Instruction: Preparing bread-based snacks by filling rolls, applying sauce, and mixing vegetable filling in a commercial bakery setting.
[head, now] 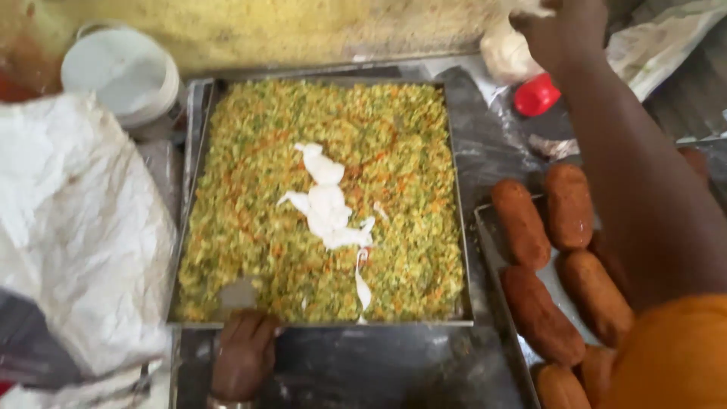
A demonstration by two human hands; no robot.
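- My left hand (244, 350) sits at the near edge of the big square tray (198, 136), fingers pressed on the rim close to its near-left corner; it looks like a steadying hold on the tray, fingers curled on metal and on nothing else.
- My right hand (564, 30) is up past the far-right corner of the tray, arm stretched over the second tray; it is bunched around something pale at the top edge of view, but I cannot tell whether it truly grips it.
- Step in hand, as I judge it: dressing the chopped mix (257, 189), with one white streak down and the right hand away at the supplies.
- The next move, I reckon, calls for working that white into the mix evenly, so the left hand wants a firm hold on the rim.
- The big tray is filled edge to edge with the chopped mix, green, yellow and orange bits in a level bed.
- On top, around the middle and trailing to the near edge, lies the white sauce (327, 208) in a thick squiggle, not mixed in.
- The second tray (492, 261) touches the big one's right side and carries brown oblong rolls (522, 223), in rows, partly hidden by my arm.
- A white lidded tub (121, 72) stands off the far-left corner.
- Crumpled white paper (76, 227) is heaped along the left edge.
- A red cap (536, 95) lies beyond the far-right corner, beside a pale bag (503, 53).
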